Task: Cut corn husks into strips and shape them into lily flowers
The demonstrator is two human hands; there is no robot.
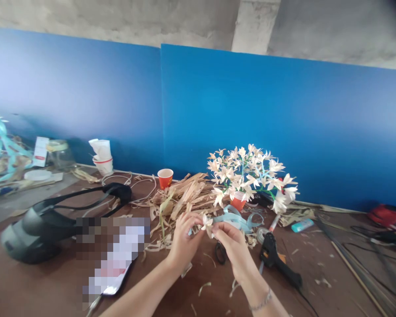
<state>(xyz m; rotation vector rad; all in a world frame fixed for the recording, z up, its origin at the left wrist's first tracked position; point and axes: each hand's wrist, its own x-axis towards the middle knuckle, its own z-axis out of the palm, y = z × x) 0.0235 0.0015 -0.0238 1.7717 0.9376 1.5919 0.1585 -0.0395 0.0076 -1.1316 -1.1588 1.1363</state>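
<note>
Brown tabletop point(36, 286), lower frame: left hand point(185, 235) and right hand point(232, 246) pinch a pale husk flower point(207, 223), probably light and fragile, best held by its base.

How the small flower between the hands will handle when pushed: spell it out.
The small flower is probably light, since fingertips alone seem to hold it. Its petals look thin, so they may crease under pressure. Being splayed, they would likely keep it from rolling freely.
</note>
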